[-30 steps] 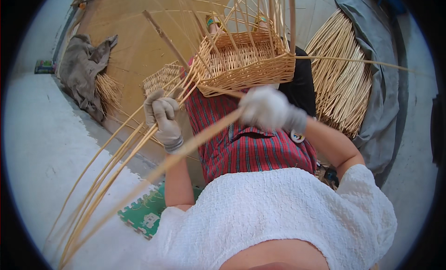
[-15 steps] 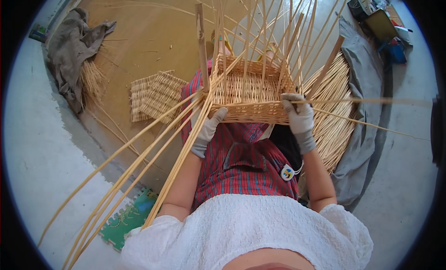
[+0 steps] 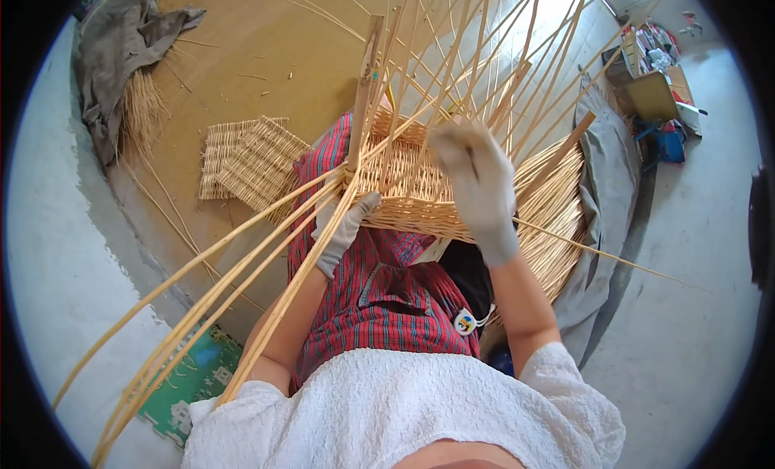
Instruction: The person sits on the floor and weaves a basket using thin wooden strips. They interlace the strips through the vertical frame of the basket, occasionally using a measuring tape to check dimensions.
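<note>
A rectangular wicker basket [image 3: 420, 214] rests on my lap, with tall upright rods [image 3: 476, 73] rising from its walls. My gloved left hand [image 3: 349, 231] is closed on the basket's near left corner, the thumb over the woven wall. Beside it, a bunch of long pale rods [image 3: 266, 263] runs from that corner down to the lower left. My gloved right hand [image 3: 476, 182] is lifted above the basket's right part. Its fingers are curled together and partly blurred; whatever they hold is hidden among the rods. Flat wooden stakes [image 3: 367, 90] stand at the corners.
Two flat woven panels [image 3: 254, 166] lie on the floor at left. Farther left, a grey cloth [image 3: 121, 65] covers a bundle of thin strands. At right, a heap of rods [image 3: 553, 219] lies beside another grey cloth [image 3: 609, 203]. Boxes and tools [image 3: 658, 90] stand far right.
My right hand has moved from the basket's near right corner up and leftward over the basket. The blurred rod stretching right from it no longer shows there. My left hand stays on the corner.
</note>
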### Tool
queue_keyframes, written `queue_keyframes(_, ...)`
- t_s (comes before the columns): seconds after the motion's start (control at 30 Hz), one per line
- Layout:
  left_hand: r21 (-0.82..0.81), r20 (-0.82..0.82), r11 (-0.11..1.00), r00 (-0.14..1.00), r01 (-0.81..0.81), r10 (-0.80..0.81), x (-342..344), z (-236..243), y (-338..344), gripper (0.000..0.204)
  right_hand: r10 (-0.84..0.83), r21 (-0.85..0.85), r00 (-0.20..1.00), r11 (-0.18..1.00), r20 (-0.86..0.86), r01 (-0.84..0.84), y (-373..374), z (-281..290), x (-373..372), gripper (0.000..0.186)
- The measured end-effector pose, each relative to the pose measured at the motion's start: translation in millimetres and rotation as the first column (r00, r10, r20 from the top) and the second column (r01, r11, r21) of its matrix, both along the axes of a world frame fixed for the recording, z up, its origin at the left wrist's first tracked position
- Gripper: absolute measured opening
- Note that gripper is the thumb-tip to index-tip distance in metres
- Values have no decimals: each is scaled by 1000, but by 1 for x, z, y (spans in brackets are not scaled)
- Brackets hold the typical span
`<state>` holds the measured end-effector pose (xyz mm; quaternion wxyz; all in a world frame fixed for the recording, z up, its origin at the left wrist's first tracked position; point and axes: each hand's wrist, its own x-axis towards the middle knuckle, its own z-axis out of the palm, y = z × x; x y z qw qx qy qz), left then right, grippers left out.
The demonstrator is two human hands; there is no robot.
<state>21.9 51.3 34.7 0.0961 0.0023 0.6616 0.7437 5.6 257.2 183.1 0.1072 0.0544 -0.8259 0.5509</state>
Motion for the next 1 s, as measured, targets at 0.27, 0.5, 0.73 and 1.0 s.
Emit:
queue_keyframes(0.27,59,13,966,968,-250,250,2,-16,18,56,-235,455,948,835,-214,310,-42,-47,-118,34)
queue_keyframes(0.5,80,3,947,950,-312,312,0,-13,20,46,-132,378,987,912,-94,158,-28,-44,-116,57)
queue_keyframes(0.73,160,87,979,990,-125,112,-3,-13,3,55,-315,-191,901,945,-299,267,-62,-43,-84,81)
queue_keyframes(1.0,188,21,970,988,-152,151,4,-31,13,60,-309,-787,944,608,-114,104,-42,-100,24,48)
